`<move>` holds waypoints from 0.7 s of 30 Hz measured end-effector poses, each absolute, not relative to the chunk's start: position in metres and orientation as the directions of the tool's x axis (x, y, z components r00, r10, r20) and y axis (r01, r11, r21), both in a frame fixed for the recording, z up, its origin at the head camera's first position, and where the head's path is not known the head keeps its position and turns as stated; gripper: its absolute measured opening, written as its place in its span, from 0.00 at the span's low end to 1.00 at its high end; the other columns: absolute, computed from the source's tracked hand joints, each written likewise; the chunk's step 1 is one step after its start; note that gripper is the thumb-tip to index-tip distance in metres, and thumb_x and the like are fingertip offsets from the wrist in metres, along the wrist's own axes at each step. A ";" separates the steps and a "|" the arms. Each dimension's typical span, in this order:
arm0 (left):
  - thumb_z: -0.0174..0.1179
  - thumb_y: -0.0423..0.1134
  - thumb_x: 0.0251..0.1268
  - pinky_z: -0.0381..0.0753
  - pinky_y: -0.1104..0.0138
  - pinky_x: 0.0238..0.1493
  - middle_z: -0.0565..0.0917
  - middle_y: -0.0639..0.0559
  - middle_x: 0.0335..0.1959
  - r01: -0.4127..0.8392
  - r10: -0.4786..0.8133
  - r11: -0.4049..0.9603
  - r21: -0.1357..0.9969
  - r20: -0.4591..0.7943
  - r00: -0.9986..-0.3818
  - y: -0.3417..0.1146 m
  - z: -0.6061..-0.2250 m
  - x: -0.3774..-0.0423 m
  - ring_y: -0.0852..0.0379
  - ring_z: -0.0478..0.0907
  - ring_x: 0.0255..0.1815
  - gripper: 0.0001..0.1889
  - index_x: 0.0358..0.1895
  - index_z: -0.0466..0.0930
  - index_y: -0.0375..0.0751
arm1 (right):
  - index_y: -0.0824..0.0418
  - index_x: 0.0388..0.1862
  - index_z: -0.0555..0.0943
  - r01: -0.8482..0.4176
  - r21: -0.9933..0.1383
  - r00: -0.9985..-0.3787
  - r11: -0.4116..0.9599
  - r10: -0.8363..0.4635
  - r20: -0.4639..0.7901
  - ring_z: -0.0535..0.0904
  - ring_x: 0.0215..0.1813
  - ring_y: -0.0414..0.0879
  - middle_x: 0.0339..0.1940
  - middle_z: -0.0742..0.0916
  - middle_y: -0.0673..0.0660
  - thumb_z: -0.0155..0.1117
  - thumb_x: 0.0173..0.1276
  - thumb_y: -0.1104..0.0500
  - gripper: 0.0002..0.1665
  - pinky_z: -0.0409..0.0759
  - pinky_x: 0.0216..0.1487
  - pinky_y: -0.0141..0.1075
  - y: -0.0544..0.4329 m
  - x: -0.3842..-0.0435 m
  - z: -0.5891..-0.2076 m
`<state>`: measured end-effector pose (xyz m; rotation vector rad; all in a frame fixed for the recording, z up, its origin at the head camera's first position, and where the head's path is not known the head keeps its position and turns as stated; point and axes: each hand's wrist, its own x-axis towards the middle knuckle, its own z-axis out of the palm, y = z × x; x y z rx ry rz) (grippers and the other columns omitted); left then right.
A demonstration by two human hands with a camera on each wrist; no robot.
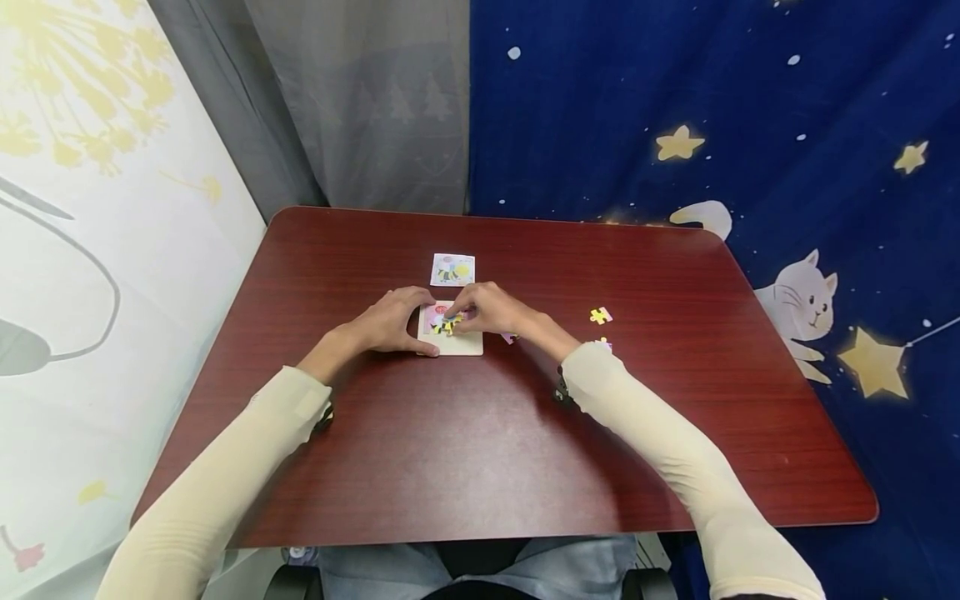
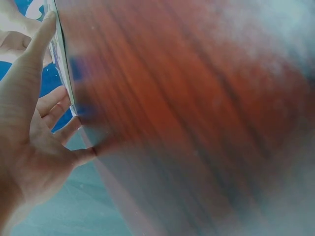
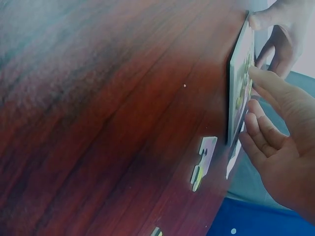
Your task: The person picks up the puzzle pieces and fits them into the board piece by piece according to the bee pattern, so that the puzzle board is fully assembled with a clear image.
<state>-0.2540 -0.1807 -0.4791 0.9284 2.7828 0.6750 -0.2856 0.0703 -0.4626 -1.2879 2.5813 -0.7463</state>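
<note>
A small pale puzzle board (image 1: 468, 344) lies on the table, with a pink, yellow and black bee picture in its upper part. My left hand (image 1: 392, 321) holds the board at its left side, thumb at the near edge and fingers at the far left corner. Over the picture, my right hand (image 1: 489, 308) pinches a puzzle piece (image 1: 455, 320) between thumb and forefinger, low against the board. The piece is partly hidden by the fingers. In the right wrist view the other fingers (image 3: 261, 130) hang loosely curled beside the board's edge.
Beyond the board lies a reference card (image 1: 453, 269) with a bee drawing. To the right are loose puzzle pieces: one (image 1: 601, 316) farther out, another (image 1: 606, 343) by the right sleeve, and one (image 3: 204, 162) near the board. A brown wooden table (image 1: 420, 467) carries everything.
</note>
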 end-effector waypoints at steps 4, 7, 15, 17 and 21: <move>0.79 0.67 0.47 0.56 0.43 0.77 0.73 0.44 0.70 0.538 0.597 0.710 0.454 0.018 -0.802 -0.181 -0.479 -0.254 0.47 0.64 0.75 0.52 0.70 0.72 0.37 | 0.56 0.50 0.92 -0.702 -0.492 -0.614 0.515 -0.787 0.053 0.80 0.45 0.46 0.44 0.90 0.51 0.78 0.66 0.58 0.14 0.77 0.44 0.30 0.069 -0.285 -0.462; 0.79 0.67 0.47 0.55 0.42 0.77 0.73 0.44 0.71 0.531 0.592 0.713 0.457 0.013 -0.806 -0.180 -0.479 -0.253 0.47 0.63 0.76 0.52 0.70 0.72 0.37 | 0.56 0.51 0.91 -0.704 -0.486 -0.611 0.518 -0.791 0.042 0.80 0.45 0.47 0.45 0.90 0.51 0.78 0.66 0.59 0.15 0.76 0.44 0.31 0.068 -0.285 -0.463; 0.79 0.66 0.48 0.55 0.43 0.77 0.73 0.44 0.70 0.529 0.594 0.715 0.457 0.004 -0.805 -0.179 -0.480 -0.254 0.47 0.63 0.76 0.51 0.70 0.71 0.37 | 0.57 0.53 0.91 -0.691 -0.491 -0.618 0.531 -0.786 0.019 0.79 0.46 0.48 0.47 0.89 0.53 0.77 0.67 0.58 0.16 0.76 0.44 0.32 0.068 -0.284 -0.462; 0.78 0.67 0.48 0.55 0.43 0.77 0.73 0.44 0.70 0.531 0.594 0.715 0.455 0.004 -0.804 -0.179 -0.480 -0.255 0.47 0.63 0.76 0.51 0.70 0.71 0.37 | 0.56 0.53 0.91 -0.683 -0.489 -0.627 0.542 -0.779 0.014 0.80 0.48 0.47 0.48 0.89 0.52 0.77 0.67 0.56 0.16 0.76 0.47 0.33 0.067 -0.283 -0.463; 0.78 0.67 0.47 0.55 0.42 0.77 0.73 0.44 0.70 0.533 0.593 0.716 0.451 0.009 -0.805 -0.180 -0.482 -0.256 0.46 0.63 0.76 0.51 0.69 0.72 0.37 | 0.54 0.50 0.92 -0.672 -0.485 -0.653 0.560 -0.757 0.032 0.81 0.50 0.44 0.49 0.88 0.52 0.77 0.67 0.52 0.15 0.79 0.51 0.33 0.066 -0.280 -0.465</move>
